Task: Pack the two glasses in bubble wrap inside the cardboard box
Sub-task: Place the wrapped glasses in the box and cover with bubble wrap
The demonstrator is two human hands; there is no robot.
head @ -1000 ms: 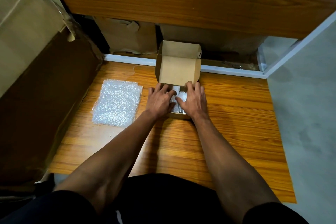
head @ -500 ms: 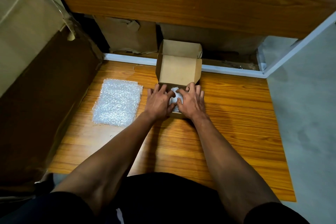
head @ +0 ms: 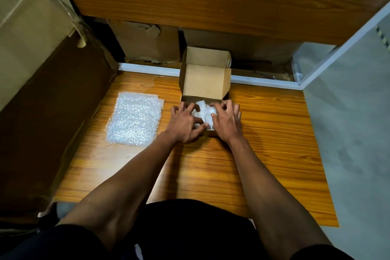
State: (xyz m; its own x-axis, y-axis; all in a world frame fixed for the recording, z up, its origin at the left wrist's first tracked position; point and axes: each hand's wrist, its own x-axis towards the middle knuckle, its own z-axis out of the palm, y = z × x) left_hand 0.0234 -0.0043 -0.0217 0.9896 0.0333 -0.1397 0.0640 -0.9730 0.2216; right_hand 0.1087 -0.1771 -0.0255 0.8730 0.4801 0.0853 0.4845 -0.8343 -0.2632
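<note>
Cardboard is what the head view centres on: a small cardboard box (head: pixel 205 82) sits at the far edge of the wooden table (head: pixel 263 133), its lid flap standing upright behind the open tray. Both hands are down in that tray. The left hand (head: pixel 183 122) and the right hand (head: pixel 226 121) have their fingers curled over a wad of bubble wrap (head: pixel 203 112) and press and grip it from either side. A sliver of clear glass seems to show at the near rim between the thumbs, though the two glasses themselves are mostly hidden — whether both are inside I cannot tell. A second sheet of bubble wrap (head: pixel 134 118) lies flat on the table, well apart to the left, not touched by either hand.

By my reading the packing is well along — wrapped contents are being tucked in. Left to do, probably: use the spare sheet if needed and fold the lid down.
</note>
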